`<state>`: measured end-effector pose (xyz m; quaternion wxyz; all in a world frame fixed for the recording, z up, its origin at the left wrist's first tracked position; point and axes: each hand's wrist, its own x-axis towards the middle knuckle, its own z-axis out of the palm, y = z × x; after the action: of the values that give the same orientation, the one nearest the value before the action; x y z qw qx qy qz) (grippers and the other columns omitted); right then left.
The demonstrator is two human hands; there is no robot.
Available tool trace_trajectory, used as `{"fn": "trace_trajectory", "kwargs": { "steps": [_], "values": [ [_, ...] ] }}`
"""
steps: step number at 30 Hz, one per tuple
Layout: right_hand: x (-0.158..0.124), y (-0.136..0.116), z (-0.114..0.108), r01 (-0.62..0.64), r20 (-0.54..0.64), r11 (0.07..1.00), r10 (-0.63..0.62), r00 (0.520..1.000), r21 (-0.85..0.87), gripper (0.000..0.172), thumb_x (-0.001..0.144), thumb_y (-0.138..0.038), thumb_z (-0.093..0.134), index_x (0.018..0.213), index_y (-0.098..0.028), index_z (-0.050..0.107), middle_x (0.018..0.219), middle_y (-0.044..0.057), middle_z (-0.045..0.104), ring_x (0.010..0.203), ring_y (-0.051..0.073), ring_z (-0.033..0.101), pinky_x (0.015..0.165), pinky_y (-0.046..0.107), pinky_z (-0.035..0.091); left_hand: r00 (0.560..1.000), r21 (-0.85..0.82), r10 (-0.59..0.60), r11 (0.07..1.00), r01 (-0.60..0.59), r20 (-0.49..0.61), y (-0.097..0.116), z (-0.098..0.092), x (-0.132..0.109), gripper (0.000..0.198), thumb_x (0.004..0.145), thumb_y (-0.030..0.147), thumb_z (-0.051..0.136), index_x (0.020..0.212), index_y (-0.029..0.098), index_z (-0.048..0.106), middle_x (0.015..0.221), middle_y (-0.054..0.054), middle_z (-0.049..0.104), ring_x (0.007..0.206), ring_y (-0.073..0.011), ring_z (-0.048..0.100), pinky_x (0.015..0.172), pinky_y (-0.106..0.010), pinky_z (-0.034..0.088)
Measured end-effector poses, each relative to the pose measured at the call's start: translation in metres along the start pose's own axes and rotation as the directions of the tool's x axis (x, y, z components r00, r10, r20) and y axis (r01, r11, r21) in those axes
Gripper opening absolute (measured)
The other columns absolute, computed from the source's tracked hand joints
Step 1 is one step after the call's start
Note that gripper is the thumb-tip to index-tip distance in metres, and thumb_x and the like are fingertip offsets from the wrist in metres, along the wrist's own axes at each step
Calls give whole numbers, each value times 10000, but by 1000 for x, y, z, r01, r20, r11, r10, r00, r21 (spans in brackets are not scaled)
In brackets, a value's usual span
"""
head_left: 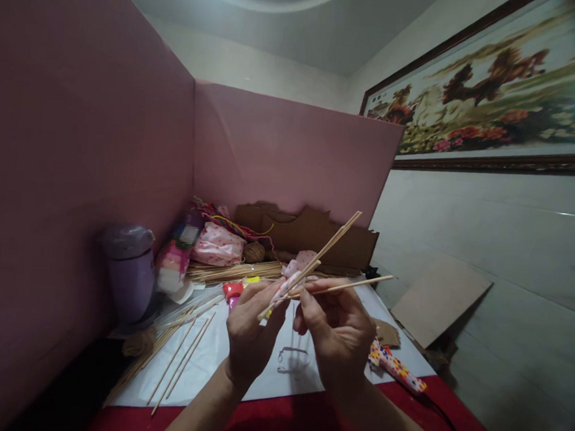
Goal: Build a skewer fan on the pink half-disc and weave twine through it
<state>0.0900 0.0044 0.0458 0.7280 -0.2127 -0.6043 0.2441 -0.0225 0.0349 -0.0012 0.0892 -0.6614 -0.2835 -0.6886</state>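
Over the middle of the table my left hand is closed around a small bundle of thin wooden sticks, which slants up to the right. Pinkish-white wrapping goes round the lower part of the bundle. My right hand pinches a single wooden stick between thumb and fingers. That stick points right, and its inner end meets the bundle near my left fingers. Whether the two are joined there I cannot tell.
Loose sticks lie front left, near a purple tumbler. Farther back are a pink spotted bag, a twine ball, more sticks and torn cardboard. A flower-patterned glue gun with a cord lies right.
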Motion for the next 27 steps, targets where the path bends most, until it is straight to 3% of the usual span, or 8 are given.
{"fn": "trace_trajectory", "kwargs": {
  "steps": [11,22,27],
  "values": [
    [8,2,-6,-64,18,998,63,998,29,43,806,-168,623,803,-192,589,607,-53,576,425,61,525,404,176,450,999,9,32,999,-32,4,0,0,1,327,798,70,608,1099,191,653,961,-56,717,877,-176,635,774,-302,502],
    [2,-2,-4,11,-27,1000,-11,1000,2,46,797,-159,616,813,-193,591,670,-27,590,469,82,542,409,200,471,1000,7,29,1000,-29,13,2,0,3,301,801,78,606,1072,196,664,954,-51,724,867,-173,637,762,-304,515],
    [4,3,-4,32,6,993,-31,999,-109,63,789,-153,617,816,-202,589,672,-27,595,504,94,565,437,204,482,999,20,44,999,-44,-8,4,0,4,274,805,86,603,1046,197,673,944,-59,727,868,-181,639,768,-325,524]
  ]
}}
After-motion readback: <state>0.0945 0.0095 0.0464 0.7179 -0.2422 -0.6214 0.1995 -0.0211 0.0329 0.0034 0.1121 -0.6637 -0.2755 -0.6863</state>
